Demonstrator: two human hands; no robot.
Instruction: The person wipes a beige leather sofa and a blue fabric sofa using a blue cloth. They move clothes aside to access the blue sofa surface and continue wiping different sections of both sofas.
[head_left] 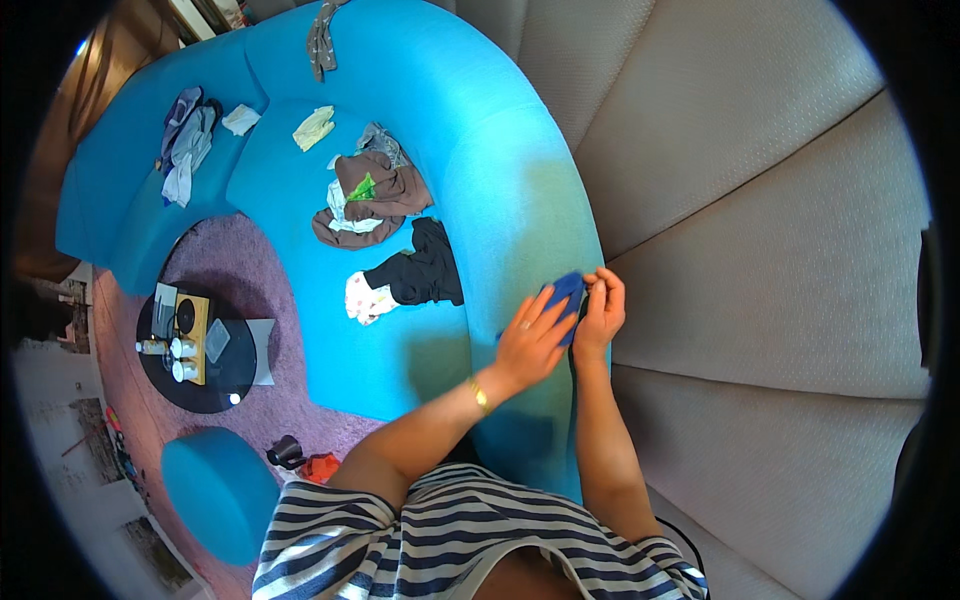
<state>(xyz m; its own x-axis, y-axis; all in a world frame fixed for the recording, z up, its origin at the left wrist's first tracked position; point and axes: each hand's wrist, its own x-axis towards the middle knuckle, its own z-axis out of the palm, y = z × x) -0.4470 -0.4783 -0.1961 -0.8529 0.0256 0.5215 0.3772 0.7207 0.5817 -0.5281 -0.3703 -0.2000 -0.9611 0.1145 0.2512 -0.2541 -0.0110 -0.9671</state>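
Observation:
A small dark blue cloth (pixel 566 291) lies on the top of the bright blue sofa back (pixel 520 180). My left hand (pixel 533 338) presses flat on the cloth's near side, fingers spread. My right hand (pixel 602 310) pinches the cloth's right edge with curled fingers. A gold bracelet sits on my left wrist. Most of the cloth is hidden under my hands.
On the sofa seat lie a black garment (pixel 425 267), a white patterned piece (pixel 365 298), a brown pile (pixel 375 195) and more clothes further off. A round dark table (pixel 235 375) with small items stands on a purple rug, with a blue pouf (pixel 220 490) nearby. Beige quilted padding (pixel 760 240) fills the right.

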